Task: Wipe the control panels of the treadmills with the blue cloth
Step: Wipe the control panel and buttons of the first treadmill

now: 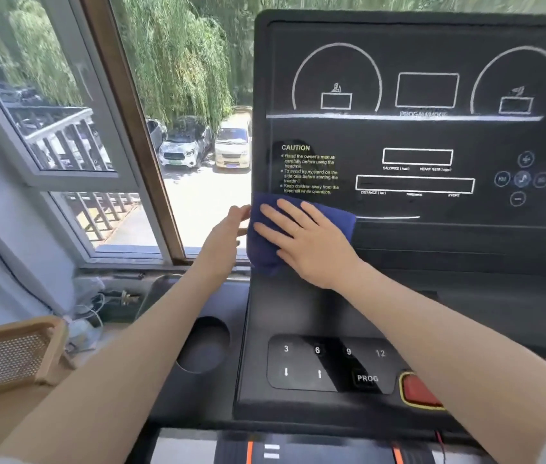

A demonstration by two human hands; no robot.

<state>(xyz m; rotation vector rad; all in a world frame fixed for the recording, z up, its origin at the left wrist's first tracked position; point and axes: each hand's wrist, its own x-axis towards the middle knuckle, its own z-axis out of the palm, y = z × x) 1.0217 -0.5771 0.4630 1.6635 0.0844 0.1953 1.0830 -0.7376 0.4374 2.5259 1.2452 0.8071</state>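
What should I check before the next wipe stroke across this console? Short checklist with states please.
1. Blue cloth flat against the control panel: ok, at the lower left corner.
2. Right hand pressing the cloth with spread fingers: ok.
3. Left hand steadying the panel's left edge: ok, it touches the edge beside the cloth.
4. Path to the right free of objects: ok, only printed displays and the round buttons lie there.
5. Red stop button clear of the forearm: cannot tell, the right forearm passes over it.
6. Panel powered off: cannot tell, though the displays look dark.
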